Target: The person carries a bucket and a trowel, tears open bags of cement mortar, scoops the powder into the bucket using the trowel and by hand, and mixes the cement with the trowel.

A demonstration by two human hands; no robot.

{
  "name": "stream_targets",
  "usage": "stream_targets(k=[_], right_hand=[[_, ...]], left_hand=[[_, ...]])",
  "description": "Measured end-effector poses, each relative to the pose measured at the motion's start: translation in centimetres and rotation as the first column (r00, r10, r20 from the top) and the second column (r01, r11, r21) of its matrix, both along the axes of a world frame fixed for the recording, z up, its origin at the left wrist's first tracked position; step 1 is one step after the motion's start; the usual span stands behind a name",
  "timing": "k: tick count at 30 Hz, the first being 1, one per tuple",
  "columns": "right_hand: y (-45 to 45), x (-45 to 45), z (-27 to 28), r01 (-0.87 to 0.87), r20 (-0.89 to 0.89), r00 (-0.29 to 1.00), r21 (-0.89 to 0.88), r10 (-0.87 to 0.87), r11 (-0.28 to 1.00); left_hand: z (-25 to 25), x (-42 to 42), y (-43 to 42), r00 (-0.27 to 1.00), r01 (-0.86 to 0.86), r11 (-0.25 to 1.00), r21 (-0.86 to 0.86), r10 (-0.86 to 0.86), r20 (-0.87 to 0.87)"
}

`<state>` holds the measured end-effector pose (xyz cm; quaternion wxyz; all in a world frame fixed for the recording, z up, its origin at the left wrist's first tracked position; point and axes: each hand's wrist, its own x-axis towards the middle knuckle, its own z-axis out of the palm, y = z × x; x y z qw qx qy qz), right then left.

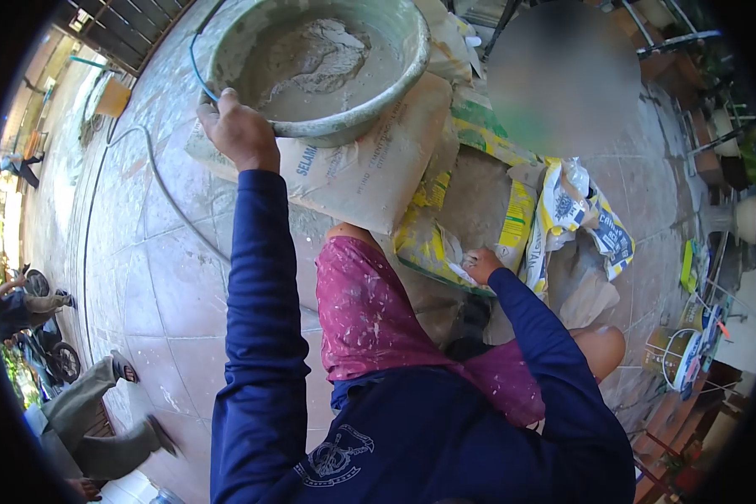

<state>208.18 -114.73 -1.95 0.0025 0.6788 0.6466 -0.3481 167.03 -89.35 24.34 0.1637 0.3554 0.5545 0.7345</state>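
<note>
My left hand [242,134] grips the near left rim of a large round basin [349,126], close to its blue handle cord. Wet grey mix [319,71] with a pale lump fills the basin, which rests on a full paper cement sack [370,181]. To the right lies an opened yellow and white bag [519,220] with grey powder [476,197] inside. At that bag's near edge my right hand [481,265] is closed on its crumpled white edge. Torn white and yellow packaging [567,210] lies just right of the bag.
A grey hose [168,197] curves over the tiled floor at left. People's legs [101,420] and a motorbike [55,349] are at the far left. Buckets [672,349] and pots line the right side. A blurred patch covers the upper right.
</note>
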Motion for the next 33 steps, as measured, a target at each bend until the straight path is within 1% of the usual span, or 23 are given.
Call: stream_targets(k=[1, 4, 5, 6, 8, 10, 11, 13, 14, 15, 18, 19, 22, 24, 25, 26, 27, 28, 29, 31, 33], right_hand=[[0.2, -0.4, -0.3, 0.016, -0.018, 1.0, -0.028, -0.016, 0.999], [0.0, 0.0, -1.0, 0.035, -0.172, 0.985, 0.054, -0.025, 0.998], [0.3, 0.2, -0.1, -0.007, -0.188, 0.982, 0.039, 0.015, 0.999], [0.2, 0.5, -0.5, -0.01, -0.159, 0.987, 0.068, 0.021, 0.998], [-0.4, 1.8, -2.0, -0.029, -0.104, 0.994, 0.12, 0.041, 0.992], [0.0, 2.4, 0.0, -0.007, -0.26, 0.966, 0.005, 0.008, 1.0], [-0.5, 3.5, -0.9, 0.062, -0.3, 0.952, -0.023, -0.066, 0.998], [-0.6, 3.9, -1.3, 0.271, -0.344, 0.887, -0.152, -0.308, 0.951], [-0.5, 3.7, 0.0, 0.4, -0.333, 0.819, -0.251, -0.467, 0.881], [-0.4, 3.4, 2.0, 0.516, -0.303, 0.729, -0.346, -0.614, 0.784], [0.6, 2.8, 6.6, 0.614, -0.295, 0.648, -0.343, -0.702, 0.711], [0.9, 3.7, 7.1, 0.605, -0.317, 0.634, -0.363, -0.705, 0.708], [1.5, 6.3, 8.8, 0.615, -0.294, 0.716, -0.165, -0.633, 0.771], [2.7, 8.8, 11.0, 0.447, -0.308, 0.852, 0.002, -0.425, 0.895], [3.5, 8.4, 14.4, 0.421, -0.311, 0.862, 0.003, -0.399, 0.907], [4.3, 8.0, 17.8, 0.396, -0.315, 0.872, 0.005, -0.374, 0.918], [5.5, 5.7, 23.5, 0.437, -0.331, 0.837, -0.076, -0.436, 0.896], [6.4, 5.2, 26.9, 0.434, -0.343, 0.833, -0.08, -0.434, 0.897], [7.5, 4.7, 29.8, 0.429, -0.357, 0.83, -0.081, -0.428, 0.9], [9.7, 3.1, 35.7, 0.279, -0.465, 0.844, -0.046, -0.268, 0.959], [12.2, 0.4, 40.7, 0.196, -0.506, 0.846, 0.002, -0.168, 0.981]], left_hand=[[-0.4, -0.4, 0.2, 0.997, 0.005, 1.0, 0.022, -0.003, -0.082], [0.3, -0.1, -0.1, 0.998, 0.039, 0.999, 0.031, -0.04, 0.039], [0.2, 0.1, -0.1, 1.0, -0.01, 0.999, 0.037, 0.009, 0.007], [0.4, 0.1, 0.0, 1.0, -0.004, 0.998, 0.062, 0.003, 0.016], [-0.1, -0.2, 0.2, 0.997, -0.034, 0.998, 0.043, 0.037, -0.063], [0.9, 0.7, -0.4, 1.0, -0.012, 1.0, 0.024, 0.012, 0.005], [0.3, 0.6, 0.0, 1.0, -0.021, 0.999, 0.041, 0.02, 0.023], [0.9, 1.0, -0.2, 0.999, -0.008, 0.998, 0.055, 0.005, 0.052], [1.1, 1.0, -0.3, 0.998, -0.001, 0.998, 0.062, -0.003, 0.07], [0.9, 0.9, -0.1, 0.996, 0.013, 0.998, 0.054, -0.018, 0.083], [1.1, 0.8, -0.3, 0.994, 0.034, 0.996, 0.083, -0.042, 0.098], [1.2, 0.9, -0.4, 0.996, 0.022, 0.997, 0.068, -0.028, 0.088], [1.6, 1.0, -0.7, 0.998, -0.012, 1.0, 0.021, 0.011, 0.057], [1.7, 0.9, -0.9, 0.999, -0.04, 0.999, 0.009, 0.04, 0.01], [1.7, 1.0, -0.8, 0.999, -0.05, 0.999, 0.004, 0.05, -0.011], [1.4, 1.0, -0.7, 0.999, -0.026, 1.0, 0.014, 0.025, 0.02], [1.2, 0.9, -0.5, 0.999, 0.001, 1.0, 0.024, -0.002, 0.05], [1.1, 0.9, -0.4, 0.996, 0.027, 0.999, 0.037, -0.03, 0.08], [1.2, 1.0, -0.4, 0.998, 0.013, 0.998, 0.053, -0.017, 0.068], [1.4, 1.1, -0.5, 0.998, -0.002, 0.999, 0.044, -0.001, 0.068], [1.6, 1.2, -0.7, 0.998, -0.011, 0.999, 0.03, 0.009, 0.059]])
